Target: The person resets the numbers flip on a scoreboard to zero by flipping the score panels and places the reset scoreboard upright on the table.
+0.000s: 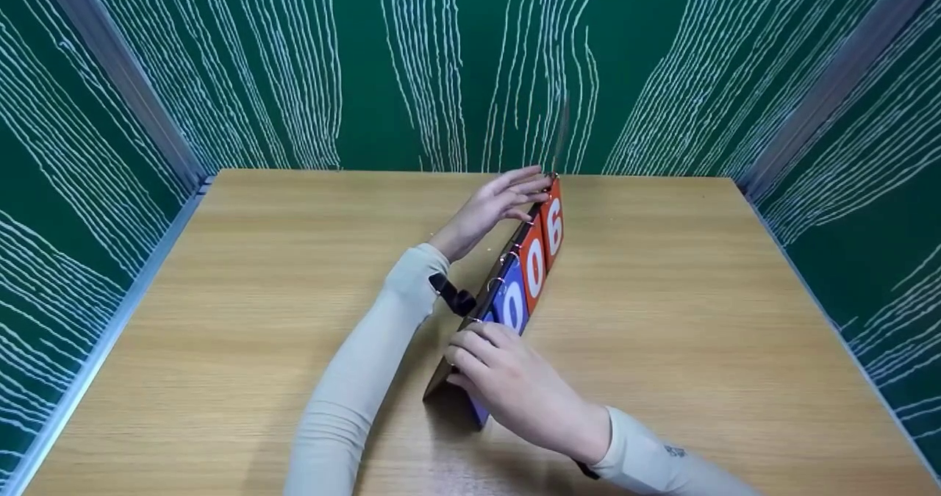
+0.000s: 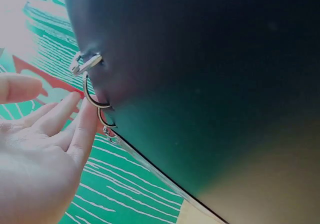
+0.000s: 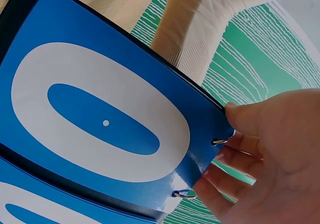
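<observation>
A tabletop flip scoreboard (image 1: 534, 264) stands tent-like on the table, with ringed number cards along its top edge. Red cards reading 0 and 6 are at its far end, blue ones nearer. My left hand (image 1: 496, 206) reaches over the far top edge, fingers extended, fingertips right by the rings. One card (image 1: 562, 136) sticks up there; in the left wrist view a red card (image 2: 47, 81) shows behind the fingers. My right hand (image 1: 507, 378) grips the near top corner. In the right wrist view its thumb lies at the corner beside a blue 0 card (image 3: 100, 111), fingers near the rings.
The wooden table (image 1: 698, 320) extends on both sides of the scoreboard. Green walls with white wavy lines (image 1: 470, 62) enclose the back and sides, joined by grey corner posts (image 1: 831, 77). A black wrist camera (image 1: 456, 297) on the left sleeve sits close to the scoreboard's back panel.
</observation>
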Demonstrator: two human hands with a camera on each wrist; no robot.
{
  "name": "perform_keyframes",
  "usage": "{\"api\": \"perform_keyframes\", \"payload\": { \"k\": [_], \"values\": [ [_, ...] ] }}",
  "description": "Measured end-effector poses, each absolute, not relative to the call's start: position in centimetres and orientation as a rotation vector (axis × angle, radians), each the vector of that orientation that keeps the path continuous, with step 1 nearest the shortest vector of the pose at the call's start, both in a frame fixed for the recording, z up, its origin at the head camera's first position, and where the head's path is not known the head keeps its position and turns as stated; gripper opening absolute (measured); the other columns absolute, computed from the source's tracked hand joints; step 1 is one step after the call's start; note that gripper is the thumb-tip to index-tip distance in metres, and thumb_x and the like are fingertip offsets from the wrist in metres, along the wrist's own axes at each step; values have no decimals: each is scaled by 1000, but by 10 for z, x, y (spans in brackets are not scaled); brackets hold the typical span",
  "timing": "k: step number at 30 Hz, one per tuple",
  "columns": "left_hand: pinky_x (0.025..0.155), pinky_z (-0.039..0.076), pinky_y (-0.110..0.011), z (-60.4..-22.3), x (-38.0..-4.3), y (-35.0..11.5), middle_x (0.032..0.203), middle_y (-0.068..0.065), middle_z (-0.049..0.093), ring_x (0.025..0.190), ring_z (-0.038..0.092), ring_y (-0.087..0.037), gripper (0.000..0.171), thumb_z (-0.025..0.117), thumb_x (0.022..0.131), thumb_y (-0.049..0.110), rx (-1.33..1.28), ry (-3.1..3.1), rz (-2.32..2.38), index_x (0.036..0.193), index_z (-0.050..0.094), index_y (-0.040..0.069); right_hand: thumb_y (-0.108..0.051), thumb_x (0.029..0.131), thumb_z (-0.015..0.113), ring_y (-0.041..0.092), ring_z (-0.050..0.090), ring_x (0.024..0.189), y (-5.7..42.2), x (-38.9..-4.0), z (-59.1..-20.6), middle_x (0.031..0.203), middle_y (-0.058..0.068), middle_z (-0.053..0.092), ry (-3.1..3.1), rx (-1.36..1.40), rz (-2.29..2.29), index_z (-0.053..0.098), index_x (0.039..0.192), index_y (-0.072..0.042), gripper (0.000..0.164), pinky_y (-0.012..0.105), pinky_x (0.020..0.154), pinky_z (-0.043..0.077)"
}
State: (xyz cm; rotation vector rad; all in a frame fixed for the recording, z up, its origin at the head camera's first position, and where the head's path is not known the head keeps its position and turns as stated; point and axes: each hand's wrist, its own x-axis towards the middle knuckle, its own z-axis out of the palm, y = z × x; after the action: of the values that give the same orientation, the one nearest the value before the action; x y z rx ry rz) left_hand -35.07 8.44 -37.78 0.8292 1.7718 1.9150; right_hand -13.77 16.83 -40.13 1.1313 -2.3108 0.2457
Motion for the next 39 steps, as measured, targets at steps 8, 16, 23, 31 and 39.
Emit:
{"api": "perform_keyframes", "payload": {
  "k": [8,16,23,31,39],
  "values": [
    [116,42,-38,-377,-350,89,157,3,51,140,51,-16,50,40,108,18,819,1909,1799,157,34,25,-19,90,77,16,60,104,169,-138,-402,108,-3,67,-2312,1138,258,67,112,-13,25,31,94,50],
    [123,32,-54,-383,-351,90,170,7,21,156,25,-26,62,47,105,26,823,2105,1490,160,22,44,-19,92,75,17,60,105,170,-138,-401,108,-3,66,-2302,1138,253,67,111,-12,22,31,96,50],
    [117,40,-52,-390,-352,92,172,8,13,154,28,-26,58,44,107,27,914,2161,1377,158,27,48,-18,89,77,17,60,106,170,-139,-402,109,-3,66,-2294,1144,252,65,112,-13,26,31,97,49],
    [118,38,-55,-390,-350,97,172,13,12,158,18,-26,51,43,105,28,915,2291,1248,155,40,41,-23,93,72,19,58,108,171,-137,-400,112,-1,65,-2352,1176,320,65,116,-13,27,33,99,46],
    [111,46,-50,-393,-350,96,172,11,12,155,25,-29,48,41,108,34,862,2274,1281,156,39,37,-17,93,64,19,57,111,173,-137,-399,116,-1,65,-2378,1196,312,63,119,-13,26,33,101,45]
  ]
}}
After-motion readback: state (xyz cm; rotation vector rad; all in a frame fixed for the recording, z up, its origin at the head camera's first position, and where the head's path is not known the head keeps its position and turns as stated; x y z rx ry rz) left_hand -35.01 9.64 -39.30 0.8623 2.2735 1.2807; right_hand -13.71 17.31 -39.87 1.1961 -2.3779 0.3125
